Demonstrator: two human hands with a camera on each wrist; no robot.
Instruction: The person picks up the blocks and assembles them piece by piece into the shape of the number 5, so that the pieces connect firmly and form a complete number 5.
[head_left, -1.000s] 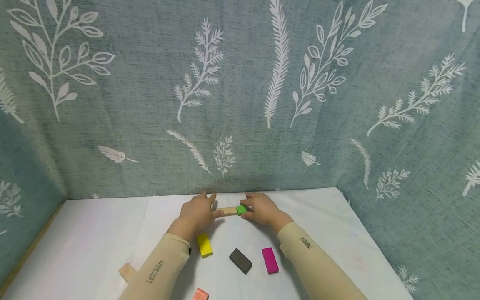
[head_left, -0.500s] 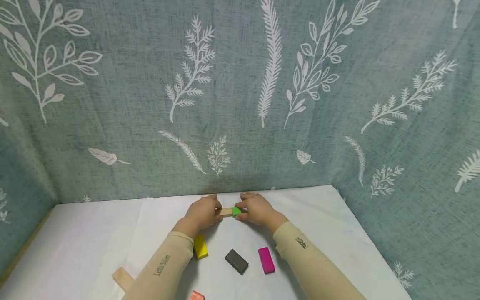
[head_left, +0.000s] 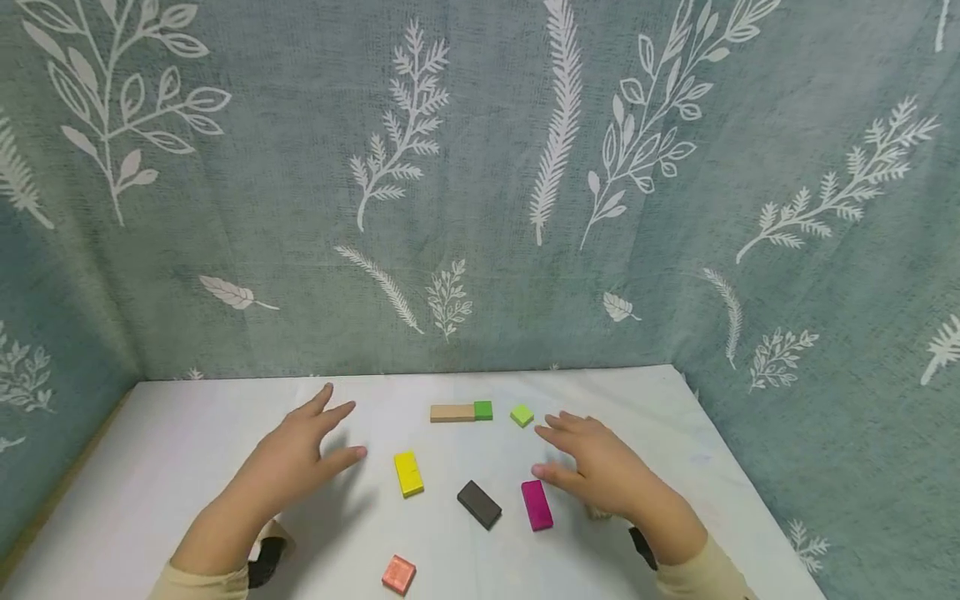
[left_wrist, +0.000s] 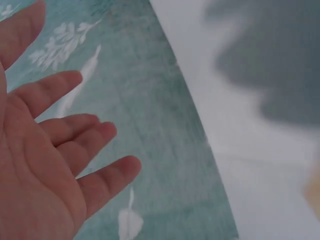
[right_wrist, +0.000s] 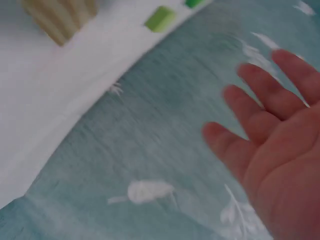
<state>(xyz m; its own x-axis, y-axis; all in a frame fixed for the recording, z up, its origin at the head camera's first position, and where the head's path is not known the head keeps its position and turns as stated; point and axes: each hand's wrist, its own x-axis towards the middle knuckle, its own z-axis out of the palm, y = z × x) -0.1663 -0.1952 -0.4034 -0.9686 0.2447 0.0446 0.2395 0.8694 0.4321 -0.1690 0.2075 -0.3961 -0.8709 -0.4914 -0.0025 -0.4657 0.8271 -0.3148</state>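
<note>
In the head view my left hand (head_left: 288, 462) hovers over the left of the table, fingers spread and holding nothing. On the other side hangs my right hand (head_left: 600, 462), fingers extended, also holding nothing. Between them at the back, a plain wooden block (head_left: 452, 413) lies end to end with a small green block (head_left: 483, 410). A light green block (head_left: 522, 415) sits by itself, closest to the right fingertips. Below the right thumb lies a magenta block (head_left: 537, 505). The right wrist view shows a striped wooden block (right_wrist: 62, 17), mostly covered by the right hand in the head view.
A yellow block (head_left: 408, 474), a dark block (head_left: 479, 504) and a salmon-pink block (head_left: 399, 575) lie across the white table (head_left: 450, 546). Part of another wooden block (head_left: 277, 531) shows by the left wrist. A patterned green curtain (head_left: 480, 208) borders the table's back.
Both hands have let go of the wooden and green blocks, which stay joined at the back. The hands have drawn apart and toward me, and the light green block has come into view.
</note>
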